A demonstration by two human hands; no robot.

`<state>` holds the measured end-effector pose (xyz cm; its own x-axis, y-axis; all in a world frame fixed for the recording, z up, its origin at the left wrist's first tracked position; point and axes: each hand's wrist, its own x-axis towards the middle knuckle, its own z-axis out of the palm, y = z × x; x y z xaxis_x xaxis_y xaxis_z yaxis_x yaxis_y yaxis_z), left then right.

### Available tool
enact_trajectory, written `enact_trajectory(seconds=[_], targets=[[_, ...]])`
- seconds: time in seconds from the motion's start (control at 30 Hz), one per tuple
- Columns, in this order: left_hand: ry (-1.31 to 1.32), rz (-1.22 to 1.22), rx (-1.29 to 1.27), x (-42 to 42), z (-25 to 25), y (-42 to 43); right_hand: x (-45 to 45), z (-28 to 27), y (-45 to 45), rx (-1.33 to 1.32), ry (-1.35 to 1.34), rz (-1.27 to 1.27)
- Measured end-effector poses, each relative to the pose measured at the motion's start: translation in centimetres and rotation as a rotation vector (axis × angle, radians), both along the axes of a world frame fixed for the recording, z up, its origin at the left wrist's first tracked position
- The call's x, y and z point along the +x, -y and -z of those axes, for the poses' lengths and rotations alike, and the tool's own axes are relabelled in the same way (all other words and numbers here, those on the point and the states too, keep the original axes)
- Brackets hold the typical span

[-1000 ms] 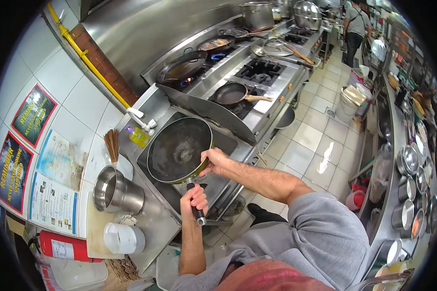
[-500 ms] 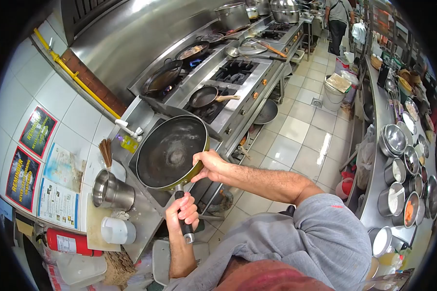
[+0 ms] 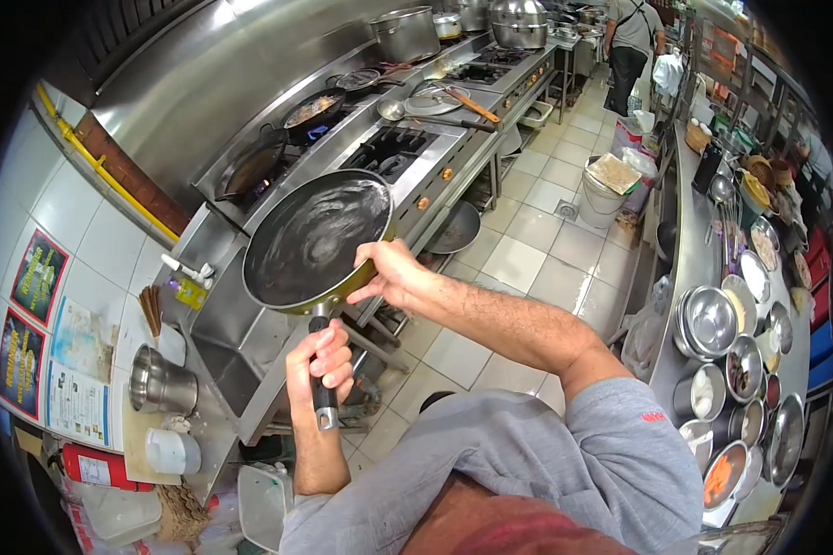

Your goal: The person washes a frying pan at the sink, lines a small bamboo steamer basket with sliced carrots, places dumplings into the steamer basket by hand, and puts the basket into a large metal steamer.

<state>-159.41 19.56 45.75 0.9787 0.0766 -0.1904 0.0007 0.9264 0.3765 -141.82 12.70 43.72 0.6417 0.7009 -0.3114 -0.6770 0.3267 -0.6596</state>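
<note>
A large dark pan (image 3: 319,240) with a green outer side is held up in front of me, over the edge of the sink (image 3: 222,356). Its inside faces up and looks wet. My left hand (image 3: 320,361) is wrapped round the black handle. On the near right side of the pan, my right hand (image 3: 389,276) grips the rim, with the fingers at the outer side. Past the pan, the stove (image 3: 444,139) has a burner grate and knobs. The small frying pan seen earlier on the stove is hidden behind the large pan.
Woks (image 3: 313,109) stand over flames at the back. A steel pot (image 3: 162,381) and a white tub (image 3: 171,451) are at the left. Bowls of ingredients (image 3: 710,321) line the right counter. A bucket (image 3: 603,199) stands on the floor; a person (image 3: 631,51) is farther down the aisle.
The view has turned to the right. Both hands have lifted the large pan from over the sink toward the stove side, keeping hold of handle and rim.
</note>
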Motion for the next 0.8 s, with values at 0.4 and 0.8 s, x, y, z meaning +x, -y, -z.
enact_trajectory(seconds=[0.4,0.8], targets=[[0.008,0.281,0.014,25.7,3.5,0.8,23.4,2.7,5.9,0.030,0.065,0.165],[0.037,0.299,0.181,55.2,2.6,4.3,52.5,2.5,10.1,0.035,0.128,0.199]])
